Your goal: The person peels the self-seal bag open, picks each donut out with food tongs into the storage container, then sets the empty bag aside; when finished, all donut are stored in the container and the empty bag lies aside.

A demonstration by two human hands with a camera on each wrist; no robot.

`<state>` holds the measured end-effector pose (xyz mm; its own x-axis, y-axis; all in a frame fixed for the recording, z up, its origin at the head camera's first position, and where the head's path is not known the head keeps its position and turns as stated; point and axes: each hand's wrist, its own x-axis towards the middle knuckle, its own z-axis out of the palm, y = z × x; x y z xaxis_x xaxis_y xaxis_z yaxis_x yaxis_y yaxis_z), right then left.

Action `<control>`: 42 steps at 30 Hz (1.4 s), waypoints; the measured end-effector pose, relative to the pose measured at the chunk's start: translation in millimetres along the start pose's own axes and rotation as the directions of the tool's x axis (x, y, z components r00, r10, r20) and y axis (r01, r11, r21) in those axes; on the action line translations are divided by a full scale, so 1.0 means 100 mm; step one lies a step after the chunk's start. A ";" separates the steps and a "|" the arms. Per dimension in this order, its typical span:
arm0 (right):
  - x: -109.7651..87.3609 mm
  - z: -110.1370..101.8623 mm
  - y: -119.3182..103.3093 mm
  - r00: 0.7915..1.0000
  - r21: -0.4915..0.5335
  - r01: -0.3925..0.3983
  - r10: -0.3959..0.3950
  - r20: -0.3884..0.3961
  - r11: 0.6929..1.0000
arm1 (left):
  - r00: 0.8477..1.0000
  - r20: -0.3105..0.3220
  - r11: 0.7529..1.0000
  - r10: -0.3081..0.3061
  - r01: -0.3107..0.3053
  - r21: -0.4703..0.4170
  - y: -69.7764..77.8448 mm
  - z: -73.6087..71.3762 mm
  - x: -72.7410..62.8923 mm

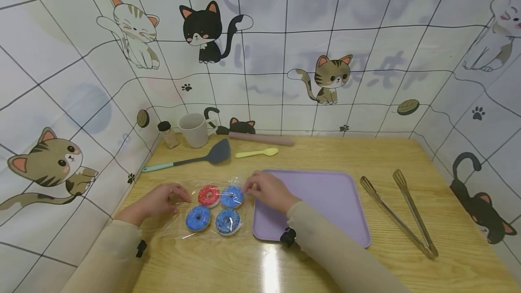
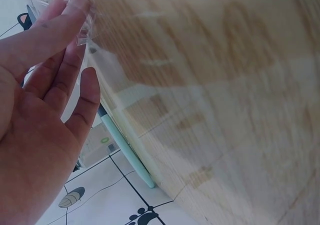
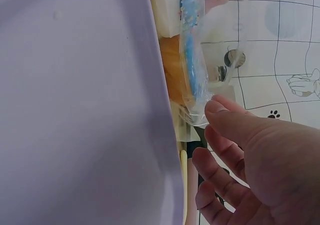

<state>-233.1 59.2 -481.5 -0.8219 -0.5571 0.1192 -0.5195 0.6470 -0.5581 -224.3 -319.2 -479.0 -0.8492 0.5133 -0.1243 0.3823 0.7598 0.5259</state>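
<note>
A clear plastic bag (image 1: 217, 232) lies on the table with toy donuts inside: a red donut (image 1: 209, 196) and blue donuts, one of them a sprinkled blue donut (image 1: 228, 221). At the bag's left side, my left hand (image 1: 164, 200) pinches the film between thumb and fingertip; the left wrist view shows the crinkled film (image 2: 86, 30) at its fingertips. My right hand (image 1: 270, 191) reaches over the corner of a purple tray (image 1: 325, 198) and pinches the bag's upper right edge. In the right wrist view, thumb and forefinger meet at the film, with the other fingers loosely bent.
Metal tongs (image 1: 400, 218) lie spread to the right of the tray. Behind the bag are a spatula (image 1: 217, 152), a yellow spoon (image 1: 258, 153) and a rolling pin (image 1: 260, 139). A mug (image 1: 194, 131) and a shaker jar (image 1: 168, 134) stand at the back left, by the cat-patterned wall covering.
</note>
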 end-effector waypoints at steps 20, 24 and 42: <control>-0.18 -0.04 0.20 0.998 0.140 0.011 -0.002 -0.059 0.990 | 1.000 0.004 1.000 0.029 -0.029 0.004 -0.06 0.02 0.03; -0.22 -0.04 0.25 0.998 0.116 0.007 0.001 -0.070 0.993 | 0.999 0.006 0.999 0.032 -0.032 0.009 -0.05 0.01 0.03; -0.35 -0.07 0.28 0.995 0.043 -0.084 0.086 -0.054 0.996 | 1.000 0.019 1.000 0.005 -0.005 0.000 -0.04 0.00 0.02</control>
<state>-221.2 100.6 -495.5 -0.8748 -0.4706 0.1150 -0.4386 0.6686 -0.6005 -227.9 -320.9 -481.0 -0.8401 0.5248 -0.1373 0.3868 0.7569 0.5267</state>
